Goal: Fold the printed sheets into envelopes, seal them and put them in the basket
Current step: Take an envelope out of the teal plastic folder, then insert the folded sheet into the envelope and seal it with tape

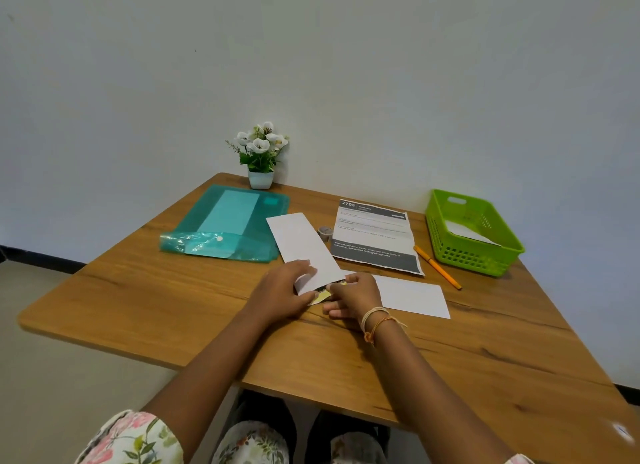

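Both hands are down at the near end of the long white envelope (304,247), which lies slanted across the middle of the wooden table (173,311). The left hand (284,290) lies over the envelope's near corner, fingers fairly straight and pressing the paper flat. The right hand (353,299) has its fingers curled at the envelope's mouth, pinching at a yellowish strip (323,295) that peeks out there; what the strip is, hard to tell. A thread bracelet (375,321) sits on that wrist. Just to the right, partly under the right hand, a second white envelope (412,297) lies flat. Behind it rests a printed sheet (374,237) with dark header and footer bands, and a small roll of tape (325,231) stands between that sheet and the slanted envelope. An orange pen (437,267) lies beside the sheet's right edge. At the far right stands the green basket (478,256) with white paper already inside. On the left sits a teal plastic folder (228,226), and a small potted flower (260,155) stands against the wall.
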Demonstrator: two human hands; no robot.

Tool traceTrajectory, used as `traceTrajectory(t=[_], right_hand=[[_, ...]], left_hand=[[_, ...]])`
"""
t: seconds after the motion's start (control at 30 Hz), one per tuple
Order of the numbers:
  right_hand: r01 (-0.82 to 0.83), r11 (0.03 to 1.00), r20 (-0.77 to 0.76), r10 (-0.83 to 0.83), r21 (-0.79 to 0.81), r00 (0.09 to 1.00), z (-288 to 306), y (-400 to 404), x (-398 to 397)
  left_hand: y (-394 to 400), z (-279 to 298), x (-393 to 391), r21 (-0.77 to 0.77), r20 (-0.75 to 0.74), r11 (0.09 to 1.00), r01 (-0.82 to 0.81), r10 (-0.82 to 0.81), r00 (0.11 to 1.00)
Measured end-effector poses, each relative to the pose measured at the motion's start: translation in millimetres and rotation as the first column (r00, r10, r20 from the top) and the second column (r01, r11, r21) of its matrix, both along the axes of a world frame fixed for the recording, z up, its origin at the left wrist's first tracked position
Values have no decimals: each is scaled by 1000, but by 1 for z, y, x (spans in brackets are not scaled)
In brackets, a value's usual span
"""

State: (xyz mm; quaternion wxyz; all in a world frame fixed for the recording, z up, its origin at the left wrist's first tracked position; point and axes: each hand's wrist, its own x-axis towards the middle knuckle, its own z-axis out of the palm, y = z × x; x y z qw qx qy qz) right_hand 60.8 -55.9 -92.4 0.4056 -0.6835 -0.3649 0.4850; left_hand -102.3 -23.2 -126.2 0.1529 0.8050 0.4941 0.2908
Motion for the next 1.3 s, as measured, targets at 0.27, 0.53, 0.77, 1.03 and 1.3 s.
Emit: traceTrajectory(t=[0.27,0.53,0.77,1.03,1.3], right_hand=[[-3,996,275,-21,88,961,-12,2,0],[-82,970,680,-99,229,726,-1,4,32],[-332,920,851,338,-209,403,11,15,80],[-251,955,761,279,-156,586,10,12,90],[-55,986,240,16,157,971,42,-9,95]], left_hand=[[-8,4,9,216,105,970,-107,86,991],[-7,2,15,232,94,968,-97,77,993],[-11,3,16,242,41,961,-132,126,991],[-21,8,18,290,-101,955,-59,91,991],[-20,8,20,331,-193,944,-14,82,978]])
